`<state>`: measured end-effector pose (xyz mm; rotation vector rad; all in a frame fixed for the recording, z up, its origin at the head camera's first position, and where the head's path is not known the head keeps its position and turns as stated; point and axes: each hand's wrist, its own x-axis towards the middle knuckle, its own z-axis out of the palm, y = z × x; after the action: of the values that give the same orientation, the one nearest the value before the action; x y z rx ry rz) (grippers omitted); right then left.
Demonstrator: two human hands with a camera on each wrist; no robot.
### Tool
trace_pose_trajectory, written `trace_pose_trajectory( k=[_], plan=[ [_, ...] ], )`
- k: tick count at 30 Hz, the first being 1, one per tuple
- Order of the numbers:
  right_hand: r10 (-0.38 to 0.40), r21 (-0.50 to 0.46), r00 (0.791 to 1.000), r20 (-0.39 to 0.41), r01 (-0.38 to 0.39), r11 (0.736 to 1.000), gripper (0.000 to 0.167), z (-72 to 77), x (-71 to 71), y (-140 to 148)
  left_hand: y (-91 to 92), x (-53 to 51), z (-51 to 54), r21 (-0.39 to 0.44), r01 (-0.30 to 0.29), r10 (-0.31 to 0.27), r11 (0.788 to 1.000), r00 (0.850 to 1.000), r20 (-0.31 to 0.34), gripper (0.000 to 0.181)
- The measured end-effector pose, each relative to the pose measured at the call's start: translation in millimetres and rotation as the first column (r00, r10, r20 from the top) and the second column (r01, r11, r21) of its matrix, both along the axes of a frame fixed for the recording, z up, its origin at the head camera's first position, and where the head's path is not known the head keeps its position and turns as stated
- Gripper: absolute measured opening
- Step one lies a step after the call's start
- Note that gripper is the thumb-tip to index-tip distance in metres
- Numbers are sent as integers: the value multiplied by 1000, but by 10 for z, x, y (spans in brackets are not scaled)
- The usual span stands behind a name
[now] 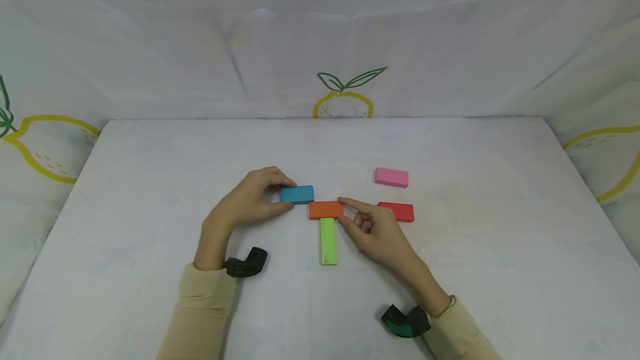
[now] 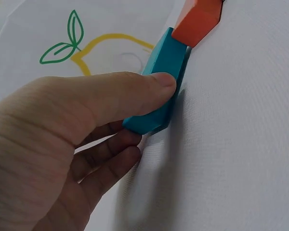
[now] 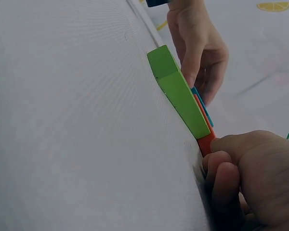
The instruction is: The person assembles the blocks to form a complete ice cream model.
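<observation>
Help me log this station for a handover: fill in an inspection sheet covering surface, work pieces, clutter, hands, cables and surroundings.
Surface: white tabletop, pale and textured.
Work pieces: blue block and orange block appear to meet at their corners; green block lies crosswise at the orange one's near side; pink block and red block lie apart to the right.
Clutter: nothing seen.
Hands: left hand pinches the blue block; right hand pinches the orange block's right end.
Cables: nothing seen.
Surroundings: white backdrop with yellow-and-green fruit drawings.
</observation>
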<state>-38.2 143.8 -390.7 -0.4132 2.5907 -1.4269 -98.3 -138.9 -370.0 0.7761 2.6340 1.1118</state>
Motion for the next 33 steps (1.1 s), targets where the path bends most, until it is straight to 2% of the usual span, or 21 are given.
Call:
trace_pose_trajectory(
  k=[12, 21, 28, 33],
  plan=[
    [-4, 5, 1000, 9, 4, 1000, 42, 4, -3, -2, 60, 0, -1, -18, 18, -18, 1000, 1000, -4, 33],
    [-5, 10, 1000, -1, 5, 1000, 44, -9, -5, -4, -104, 7, 16, 14, -33, 33, 999, 998, 51, 29],
    [-9, 8, 1000, -3, 10, 1000, 43, -16, -2, 2, -90, -9, 7, 45, 8, -10, 999, 999, 43, 27],
    [-9, 4, 1000, -1, 9, 1000, 42, -15, 0, 2, -36, 1, 9, 49, 17, -19, 999, 999, 35, 28]
  ],
)
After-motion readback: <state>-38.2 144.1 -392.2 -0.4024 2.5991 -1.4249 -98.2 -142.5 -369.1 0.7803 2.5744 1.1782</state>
